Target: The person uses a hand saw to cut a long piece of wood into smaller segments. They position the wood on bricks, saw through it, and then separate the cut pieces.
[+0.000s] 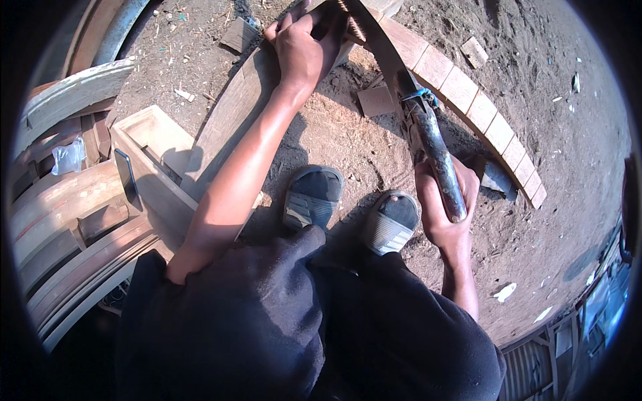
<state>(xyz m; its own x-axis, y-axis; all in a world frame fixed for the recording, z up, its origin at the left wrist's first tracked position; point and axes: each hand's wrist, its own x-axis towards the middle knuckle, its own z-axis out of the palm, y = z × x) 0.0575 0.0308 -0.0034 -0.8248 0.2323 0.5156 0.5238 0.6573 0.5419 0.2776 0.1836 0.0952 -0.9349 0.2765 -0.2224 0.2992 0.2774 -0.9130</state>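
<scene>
A handsaw with a long dark toothed blade (379, 41) slants up to the top edge, where its tip leaves the view. My right hand (448, 204) is wrapped round its worn dark handle (438, 157). Blue cord (421, 95) is tied where handle and blade meet. My left hand (307, 50) grips wood at the top, close beside the saw teeth, its fingers bent and partly in shadow. Beneath that hand a wide wooden board (234, 110) runs down to the left. Where the blade meets the wood is hard to make out.
A curved wooden piece with cross lines (481, 110) arcs along the right. Small wood offcuts (376, 101) lie on the sandy ground. At left are stacked curved timbers (73, 200), a wooden frame (150, 174), a phone (126, 175) and a clear plastic bag (69, 156). My sandalled feet (314, 194) stand between my arms.
</scene>
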